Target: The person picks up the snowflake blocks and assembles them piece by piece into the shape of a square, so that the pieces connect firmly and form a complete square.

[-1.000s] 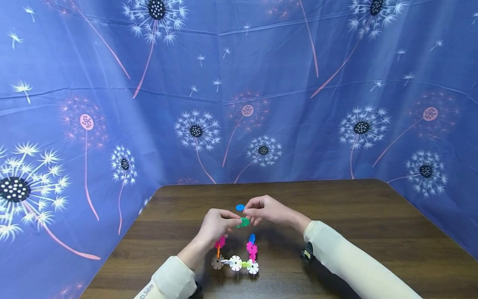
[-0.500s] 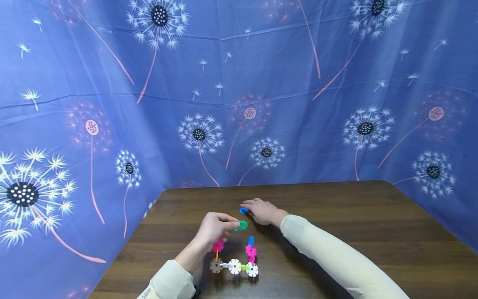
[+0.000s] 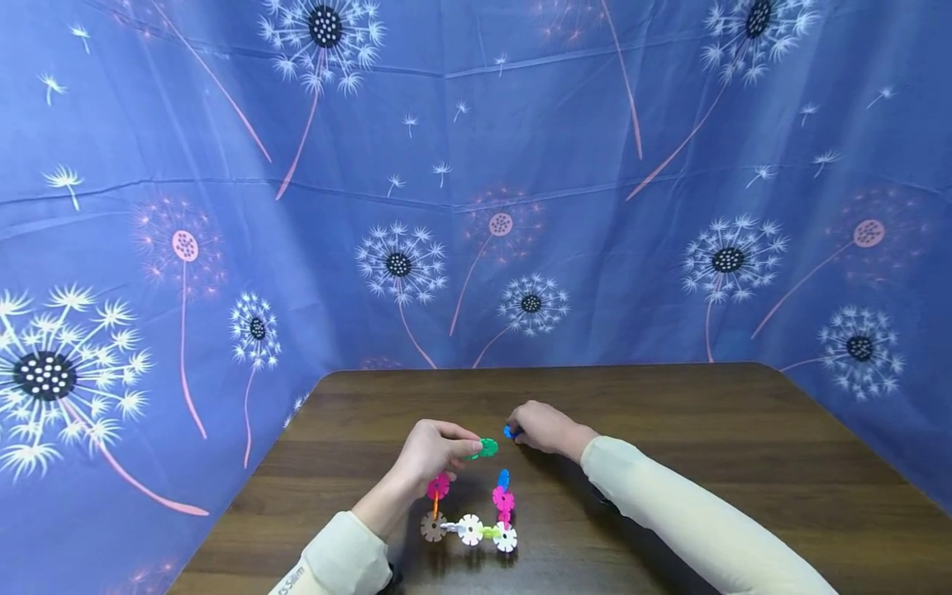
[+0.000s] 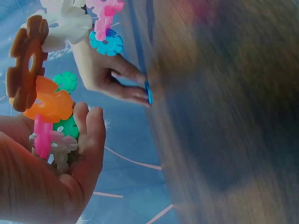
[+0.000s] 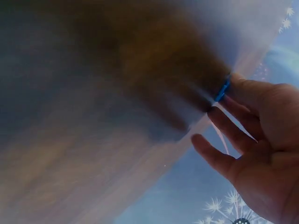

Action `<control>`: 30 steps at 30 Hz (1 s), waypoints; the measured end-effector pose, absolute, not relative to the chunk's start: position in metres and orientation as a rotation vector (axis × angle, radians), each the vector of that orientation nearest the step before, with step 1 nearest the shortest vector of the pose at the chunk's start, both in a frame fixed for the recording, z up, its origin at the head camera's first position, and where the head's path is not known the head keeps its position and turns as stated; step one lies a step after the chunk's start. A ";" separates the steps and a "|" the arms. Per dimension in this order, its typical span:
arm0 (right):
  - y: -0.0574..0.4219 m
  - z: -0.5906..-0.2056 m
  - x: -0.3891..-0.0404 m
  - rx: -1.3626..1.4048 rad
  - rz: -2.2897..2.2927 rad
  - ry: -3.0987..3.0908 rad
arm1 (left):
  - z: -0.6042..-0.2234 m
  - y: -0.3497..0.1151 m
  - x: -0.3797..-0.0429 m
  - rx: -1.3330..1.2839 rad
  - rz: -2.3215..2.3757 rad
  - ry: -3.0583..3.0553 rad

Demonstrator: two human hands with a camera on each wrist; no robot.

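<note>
My left hand (image 3: 430, 454) grips a chain of interlocking snowflake discs near its green disc (image 3: 487, 448), with the chain raised off the table. A pink disc (image 3: 439, 485), an orange disc (image 4: 50, 100) and a brown disc (image 4: 28, 63) run down from that hand. White discs (image 3: 470, 530), a yellow-green one and pink ones make up the other sides, ending in a light blue disc (image 3: 504, 479). At the far side of the chain, my right hand (image 3: 549, 430) pinches a separate blue disc (image 5: 222, 89) low over the table. Fingers partly hide both held discs.
The brown wooden table (image 3: 669, 487) extends around both hands, its far edge against a blue curtain (image 3: 595, 248) with dandelion prints. The curtain also runs along the left and right sides.
My right hand left the green disc, reached to the blue disc lying on the table, and now pinches it, drawn slightly right and nearer. My left hand keeps its grip almost in place.
</note>
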State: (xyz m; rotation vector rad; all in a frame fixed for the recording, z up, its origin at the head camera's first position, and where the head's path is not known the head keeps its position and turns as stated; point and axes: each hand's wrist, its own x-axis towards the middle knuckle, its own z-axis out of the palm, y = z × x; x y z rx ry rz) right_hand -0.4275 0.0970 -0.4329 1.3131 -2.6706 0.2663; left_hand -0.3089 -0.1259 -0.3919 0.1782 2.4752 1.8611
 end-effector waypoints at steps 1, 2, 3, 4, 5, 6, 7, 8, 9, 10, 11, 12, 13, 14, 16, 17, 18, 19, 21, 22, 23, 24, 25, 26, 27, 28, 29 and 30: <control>0.100 -0.434 -0.425 1.315 0.282 -2.649 | -0.392 -0.125 -0.309 0.183 1.860 2.475; 0.103 -0.434 -0.423 1.310 0.287 -2.635 | -0.392 -0.125 -0.309 0.188 1.859 2.473; 0.105 -0.434 -0.421 1.302 0.293 -2.632 | -0.392 -0.124 -0.309 0.192 1.858 2.470; 0.108 -0.434 -0.418 1.292 0.314 -2.634 | -0.392 -0.123 -0.309 0.197 1.854 2.472; 0.110 -0.433 -0.416 1.281 0.341 -2.644 | -0.392 -0.123 -0.309 0.199 1.849 2.473; 0.112 -0.433 -0.414 1.265 0.364 -2.656 | -0.391 -0.122 -0.309 0.203 1.844 2.476; 0.114 -0.432 -0.412 1.256 0.390 -2.669 | -0.391 -0.121 -0.309 0.207 1.840 2.480; 0.115 -0.431 -0.410 1.244 0.421 -2.696 | -0.390 -0.120 -0.309 0.208 1.840 2.481; 0.117 -0.430 -0.408 1.237 0.453 -2.716 | -0.390 -0.120 -0.308 0.210 1.839 2.483; 0.119 -0.430 -0.406 1.229 0.483 -2.736 | -0.390 -0.119 -0.308 0.213 1.841 2.482; 0.120 -0.429 -0.404 1.218 0.505 -2.759 | -0.390 -0.119 -0.308 0.217 1.842 2.481; 0.122 -0.429 -0.402 1.211 0.528 -2.775 | -0.390 -0.118 -0.307 0.218 1.843 2.476; 0.124 -0.429 -0.399 1.200 0.559 -2.798 | -0.391 -0.117 -0.306 0.217 1.844 2.471; 0.126 -0.430 -0.397 1.194 0.588 -2.815 | -0.392 -0.116 -0.306 0.215 1.844 2.463; 0.130 -0.431 -0.391 1.185 0.691 -2.846 | -0.394 -0.115 -0.304 0.215 1.841 2.455; 0.132 -0.430 -0.388 1.183 0.776 -2.868 | -0.395 -0.115 -0.304 0.213 1.838 2.454; 0.134 -0.430 -0.385 1.183 0.874 -2.888 | -0.396 -0.114 -0.304 0.209 1.834 2.454; 0.135 -0.430 -0.383 1.180 0.989 -2.909 | -0.397 -0.114 -0.304 0.209 1.833 2.453; 0.137 -0.429 -0.378 1.157 1.257 -2.931 | -0.398 -0.113 -0.304 0.212 1.831 2.450; 0.138 -0.429 -0.376 1.136 1.411 -2.936 | -0.399 -0.112 -0.304 0.210 1.832 2.442; 0.138 -0.428 -0.374 1.111 1.560 -2.926 | -0.399 -0.112 -0.304 0.209 1.832 2.435; 0.138 -0.428 -0.372 1.084 1.698 -2.908 | -0.400 -0.111 -0.305 0.210 1.837 2.427; 0.138 -0.427 -0.370 1.053 1.830 -2.880 | -0.400 -0.111 -0.305 0.211 1.842 2.419; 0.138 -0.426 -0.368 1.023 1.941 -2.846 | -0.401 -0.111 -0.306 0.212 1.848 2.411; 0.137 -0.425 -0.367 0.994 2.043 -2.809 | -0.401 -0.111 -0.306 0.214 1.855 2.407; 0.136 -0.423 -0.366 0.971 2.129 -2.771 | -0.401 -0.111 -0.307 0.214 1.860 2.404; 0.135 -0.421 -0.365 0.956 2.187 -2.739 | -0.400 -0.110 -0.308 0.216 1.864 2.403; 0.134 -0.418 -0.364 0.945 2.226 -2.714 | -0.400 -0.110 -0.308 0.218 1.868 2.402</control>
